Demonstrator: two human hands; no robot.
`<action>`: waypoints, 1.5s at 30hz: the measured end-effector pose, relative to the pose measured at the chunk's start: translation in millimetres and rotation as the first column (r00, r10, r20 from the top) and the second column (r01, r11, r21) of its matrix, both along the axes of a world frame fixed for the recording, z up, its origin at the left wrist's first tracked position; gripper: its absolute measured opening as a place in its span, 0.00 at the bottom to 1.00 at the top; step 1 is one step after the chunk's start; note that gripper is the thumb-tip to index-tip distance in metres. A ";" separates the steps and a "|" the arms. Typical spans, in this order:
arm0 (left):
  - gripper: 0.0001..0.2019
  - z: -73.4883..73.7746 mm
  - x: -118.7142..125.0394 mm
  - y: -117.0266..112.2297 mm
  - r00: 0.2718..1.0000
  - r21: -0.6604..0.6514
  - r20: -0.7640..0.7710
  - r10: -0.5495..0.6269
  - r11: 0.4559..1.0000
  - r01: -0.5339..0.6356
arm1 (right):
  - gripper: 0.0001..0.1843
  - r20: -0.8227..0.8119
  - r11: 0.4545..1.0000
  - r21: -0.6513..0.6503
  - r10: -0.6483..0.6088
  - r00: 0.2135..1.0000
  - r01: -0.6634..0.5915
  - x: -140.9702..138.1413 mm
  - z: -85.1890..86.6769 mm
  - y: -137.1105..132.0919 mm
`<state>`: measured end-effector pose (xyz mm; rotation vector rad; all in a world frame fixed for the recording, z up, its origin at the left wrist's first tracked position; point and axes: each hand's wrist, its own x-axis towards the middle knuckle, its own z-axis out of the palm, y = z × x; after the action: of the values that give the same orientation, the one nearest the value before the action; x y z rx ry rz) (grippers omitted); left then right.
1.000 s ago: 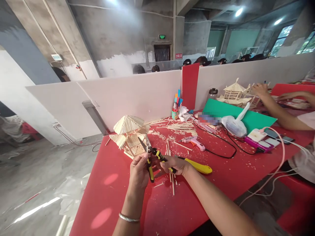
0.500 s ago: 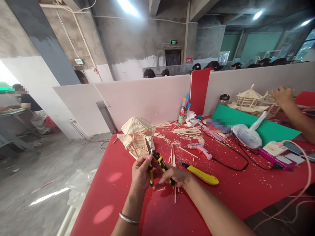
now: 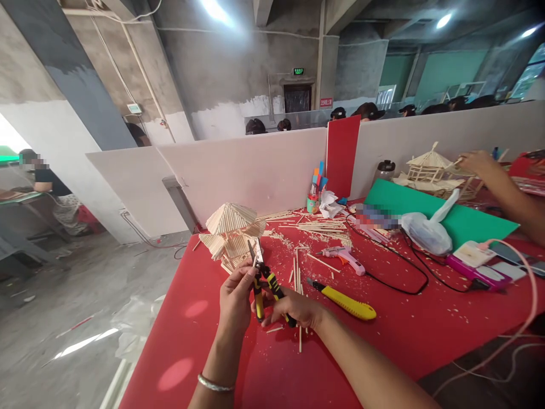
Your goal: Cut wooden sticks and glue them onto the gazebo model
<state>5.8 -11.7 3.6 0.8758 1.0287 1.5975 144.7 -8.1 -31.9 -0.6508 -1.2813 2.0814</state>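
My left hand [image 3: 235, 296] pinches a short thin wooden stick [image 3: 254, 263] upright between thumb and fingers. In my right hand [image 3: 300, 308] is a pair of snips [image 3: 272, 280] with black and yellow handles. The blades point away from me and stand apart, right beside the stick; whether they touch it I cannot tell. Just beyond the hands stands a small pavilion model [image 3: 232, 220] built of wooden sticks, partly hidden by the blades. Several loose sticks [image 3: 297, 271] lie on the red table [image 3: 187, 341] near my right hand.
A yellow utility knife [image 3: 349, 302] and a pink glue gun [image 3: 346, 259] with a black cord lie to the right. Behind are a stick pile [image 3: 323, 226], a plastic bag [image 3: 427, 234], a power strip [image 3: 479, 274] and a green board [image 3: 481, 222]. A co-worker's hand [image 3: 479, 163] touches another model.
My hands, with the stick and snips, appear slightly further left as the whole view shifts a little. The co-worker's hand has moved left, closer to the other model's roof.
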 end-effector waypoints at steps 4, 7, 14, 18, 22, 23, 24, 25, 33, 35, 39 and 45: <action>0.11 -0.4 -3.8 -0.3 0.995 0.037 -0.095 0.024 0.999 -0.020 | 0.15 0.108 0.992 0.041 -0.126 0.986 0.122 -2.0 -1.7 -1.2; 0.10 3.1 -4.1 -1.9 0.987 0.094 -0.160 0.035 0.995 -0.020 | 0.19 0.162 0.967 0.148 -0.230 0.959 0.207 -1.3 -7.7 0.0; 0.08 8.5 -2.3 -5.7 0.961 0.164 -0.274 0.037 0.986 0.009 | 0.41 0.196 0.816 0.493 -0.443 0.875 0.302 2.6 -9.3 2.7; 0.08 8.6 -0.7 -6.1 0.953 0.159 -0.295 0.069 0.987 -0.022 | 0.45 0.188 0.744 0.599 -0.489 0.852 0.296 3.3 -9.6 5.0; 0.08 10.4 0.4 -7.9 0.946 0.159 -0.303 0.114 0.985 -0.068 | 0.45 0.236 0.722 0.644 -0.501 0.832 0.252 3.1 -13.4 7.1; 0.09 10.9 0.5 -8.4 0.946 0.160 -0.302 0.118 0.985 -0.072 | 0.46 0.241 0.714 0.656 -0.505 0.829 0.244 3.1 -14.3 7.4; 0.09 11.2 0.6 -8.9 0.946 0.161 -0.300 0.119 0.984 -0.073 | 0.46 0.243 0.703 0.670 -0.512 0.824 0.239 3.2 -15.0 7.7; 0.09 11.3 0.7 -9.3 0.947 0.160 -0.299 0.120 0.984 -0.074 | 0.46 0.245 0.690 0.684 -0.522 0.817 0.236 3.5 -15.5 8.0; 0.08 7.5 1.2 -8.5 0.948 0.106 -0.286 0.140 0.988 -0.113 | 0.45 0.265 0.701 0.679 -0.510 0.818 0.217 6.4 -10.2 5.6; 0.07 7.7 1.1 -8.2 0.954 0.114 -0.263 0.145 0.986 -0.118 | 0.45 0.264 0.713 0.664 -0.507 0.821 0.227 6.1 -9.3 4.8; 0.08 11.3 1.9 -10.5 0.960 0.136 -0.247 0.133 0.985 -0.102 | 0.46 0.278 0.740 0.626 -0.507 0.816 0.246 5.6 -10.5 5.4; 0.08 13.3 4.7 -13.3 0.955 0.159 -0.265 0.132 0.983 -0.092 | 0.46 0.236 0.720 0.646 -0.504 0.831 0.253 5.5 -10.1 6.4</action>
<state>10.4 -25.0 16.9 1.1816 1.1840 1.6946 150.2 -1.7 -42.0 -0.9749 -1.7338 1.1242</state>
